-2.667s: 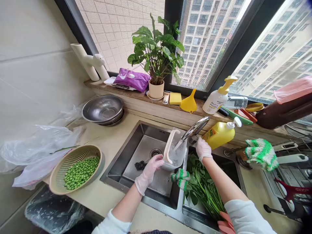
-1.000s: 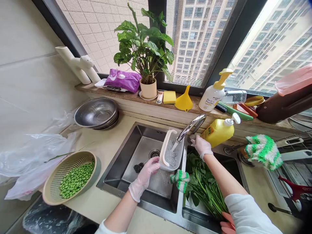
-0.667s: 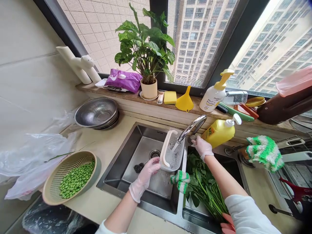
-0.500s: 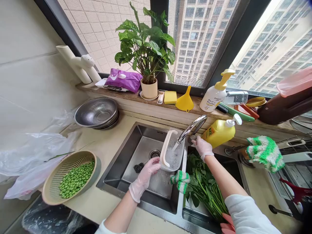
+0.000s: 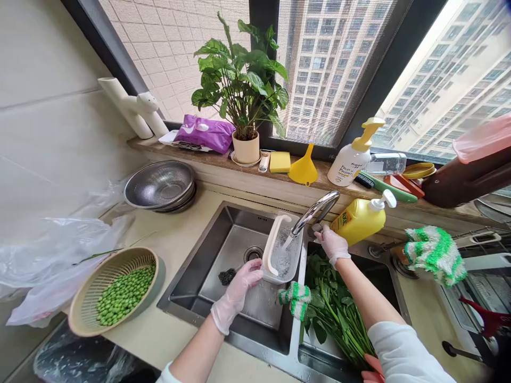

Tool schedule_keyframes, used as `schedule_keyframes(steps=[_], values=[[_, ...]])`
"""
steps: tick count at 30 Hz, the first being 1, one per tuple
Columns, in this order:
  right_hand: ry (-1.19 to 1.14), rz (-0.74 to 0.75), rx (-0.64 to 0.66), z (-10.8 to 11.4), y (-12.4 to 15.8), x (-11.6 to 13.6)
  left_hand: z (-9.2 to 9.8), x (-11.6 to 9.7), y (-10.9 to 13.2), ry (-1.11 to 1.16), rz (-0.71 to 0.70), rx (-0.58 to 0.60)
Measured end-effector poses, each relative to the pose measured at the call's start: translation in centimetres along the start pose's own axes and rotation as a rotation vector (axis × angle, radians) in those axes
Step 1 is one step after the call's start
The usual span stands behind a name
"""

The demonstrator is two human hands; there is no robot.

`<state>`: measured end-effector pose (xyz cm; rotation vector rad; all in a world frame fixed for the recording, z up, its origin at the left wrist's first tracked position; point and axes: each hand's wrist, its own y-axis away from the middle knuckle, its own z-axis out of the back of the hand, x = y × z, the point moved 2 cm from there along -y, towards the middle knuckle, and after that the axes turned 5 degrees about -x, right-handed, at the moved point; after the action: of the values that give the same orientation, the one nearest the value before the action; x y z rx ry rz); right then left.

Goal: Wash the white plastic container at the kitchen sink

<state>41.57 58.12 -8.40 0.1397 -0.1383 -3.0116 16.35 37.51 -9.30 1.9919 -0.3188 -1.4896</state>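
Note:
A clear plastic container [image 5: 294,250] with a pale handle [image 5: 271,244] sits beneath the running faucet [image 5: 318,207], beside the sink divider. Frothy water stands inside it. My left hand [image 5: 239,290], in a thin clear glove, holds the container's near left side, with the fingertips partly hidden there. Gloved as well, my right hand [image 5: 334,246] has its fingers closed on the faucet handle [image 5: 316,230] at the base of the spout. Below my right forearm, leafy greens [image 5: 339,308] fill the right basin. A green-and-white cloth [image 5: 296,299] hangs over the divider.
A black scouring pad [image 5: 227,276] lies in the left basin [image 5: 195,298]. On the left counter are a basket [image 5: 80,298] of green peas [image 5: 125,295] and metal colanders [image 5: 159,183]. A yellow soap bottle [image 5: 359,221] stands right of the faucet, and a potted plant [image 5: 245,149] on the sill.
The water in the container looks higher and more churned. Both hands keep their places; the view has shifted very slightly.

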Motion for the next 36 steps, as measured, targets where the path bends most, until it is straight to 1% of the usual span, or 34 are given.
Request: schedule_keyframes(steps=[6, 18, 30, 33, 36], values=[[0.013, 0.010, -0.026, -0.6, -0.1, -0.2, -0.2, -0.3, 0.2, 0.001, 0.006, -0.004], [0.005, 0.009, -0.063, -1.2, 0.1, -0.4, 0.2, 0.5, -0.3, 0.019, 0.014, -0.010], [-0.074, -0.013, -0.037, -0.6, 0.7, -0.5, 0.5, 0.8, -0.5, 0.006, -0.021, 0.030], [-0.118, -0.037, -0.075, -1.3, 1.1, -0.5, 0.4, 0.7, -0.4, 0.008, -0.016, 0.027], [-0.205, -0.095, -0.130, -2.4, 1.3, -0.8, 0.3, 0.4, -0.2, 0.015, -0.011, 0.029]])
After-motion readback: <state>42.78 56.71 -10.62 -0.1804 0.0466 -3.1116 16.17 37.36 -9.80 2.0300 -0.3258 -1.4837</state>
